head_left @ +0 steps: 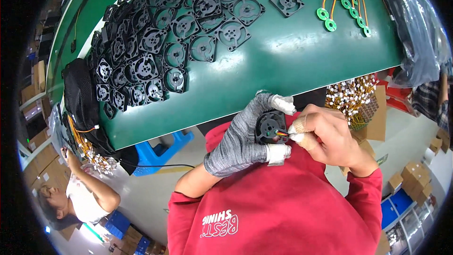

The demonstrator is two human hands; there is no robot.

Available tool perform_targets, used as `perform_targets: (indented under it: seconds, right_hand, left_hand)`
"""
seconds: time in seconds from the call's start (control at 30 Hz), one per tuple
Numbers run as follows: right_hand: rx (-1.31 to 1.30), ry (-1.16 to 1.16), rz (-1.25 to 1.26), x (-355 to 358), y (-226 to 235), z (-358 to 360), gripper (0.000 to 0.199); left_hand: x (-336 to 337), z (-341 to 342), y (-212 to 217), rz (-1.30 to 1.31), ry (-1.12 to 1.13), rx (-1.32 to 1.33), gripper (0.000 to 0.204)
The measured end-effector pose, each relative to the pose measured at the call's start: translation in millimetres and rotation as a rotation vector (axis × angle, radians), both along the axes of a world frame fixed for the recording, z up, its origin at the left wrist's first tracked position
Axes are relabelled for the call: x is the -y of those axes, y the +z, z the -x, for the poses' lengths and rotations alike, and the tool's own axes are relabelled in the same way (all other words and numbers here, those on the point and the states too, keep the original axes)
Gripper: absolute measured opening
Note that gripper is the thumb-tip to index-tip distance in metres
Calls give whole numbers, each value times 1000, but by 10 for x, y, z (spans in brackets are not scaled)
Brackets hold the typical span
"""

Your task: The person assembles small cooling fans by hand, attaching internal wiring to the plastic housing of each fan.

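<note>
My left hand [240, 139], in a grey knit glove with white-taped fingertips, grips a small black square fan frame [270, 125] just above my red shirt. My right hand [328, 134] is bare apart from tape on the fingertips. It pinches the thin coloured wires [282, 133] that come out of the frame's right side. Both hands meet in front of the near edge of the green table [283, 61].
Several black fan frames [174, 33] cover the table's left and far part. Green ring boards on orange wires [342, 7] lie far right. To the right stand a cardboard box of wire bundles [354, 101] and a plastic bag [417, 33]. Another person [80, 193] sits lower left by a blue stool [158, 153].
</note>
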State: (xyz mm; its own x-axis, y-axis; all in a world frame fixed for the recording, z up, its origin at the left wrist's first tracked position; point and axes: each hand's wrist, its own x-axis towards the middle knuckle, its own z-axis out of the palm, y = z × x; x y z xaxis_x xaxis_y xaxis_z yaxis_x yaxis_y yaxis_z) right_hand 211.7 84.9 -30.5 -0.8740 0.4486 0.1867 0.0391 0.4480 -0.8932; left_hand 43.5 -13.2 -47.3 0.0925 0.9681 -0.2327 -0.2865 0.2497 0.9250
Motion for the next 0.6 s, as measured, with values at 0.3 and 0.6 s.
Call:
perform_targets:
  seconds: [0.3,0.6]
  right_hand:
    - [5,-48,-71,-43,28,40,15]
    - [62,51,-405,-81,116,34,17]
  left_hand:
    - [-16,-2,84,2,36,-131,57]
    - [-3,-55,65,-10,78,-166,56]
